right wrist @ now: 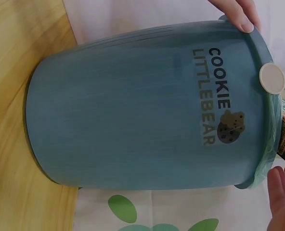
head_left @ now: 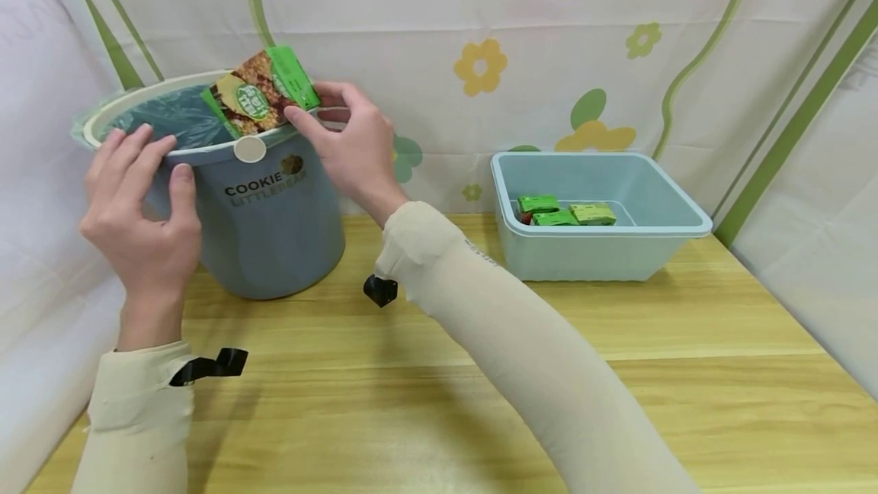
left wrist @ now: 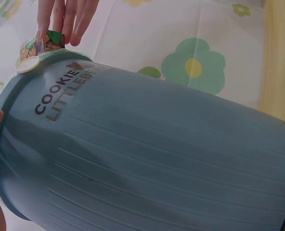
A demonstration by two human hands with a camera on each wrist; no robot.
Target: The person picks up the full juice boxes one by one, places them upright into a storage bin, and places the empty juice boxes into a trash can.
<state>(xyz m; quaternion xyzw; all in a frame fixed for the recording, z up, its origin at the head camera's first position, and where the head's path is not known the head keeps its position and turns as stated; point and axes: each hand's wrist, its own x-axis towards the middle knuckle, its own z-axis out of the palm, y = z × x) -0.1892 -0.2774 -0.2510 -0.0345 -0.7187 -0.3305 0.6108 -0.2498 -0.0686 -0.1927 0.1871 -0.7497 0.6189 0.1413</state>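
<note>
At the left stands a blue-grey trash bin [head_left: 274,235] lettered COOKIE LITTLEBEAR, with a thin plastic liner [head_left: 185,117] inside its pale rim. Over the bin's mouth, at the front right of the rim, my right hand [head_left: 353,143] pinches a small green-and-brown snack box [head_left: 257,97], thumb on the near face and fingers behind. The box is tilted and its lower edge overlaps the rim. My left hand [head_left: 140,216] holds the rim at the front left, fingers over the top and thumb [right wrist: 243,23] on the outer wall.
A light-blue plastic basin [head_left: 583,258] stands on the wooden table [head_left: 439,402] to the right, with several small green packs [head_left: 555,217] at its left side. White cloth printed with flowers [head_left: 480,67] hangs close behind the bin and basin.
</note>
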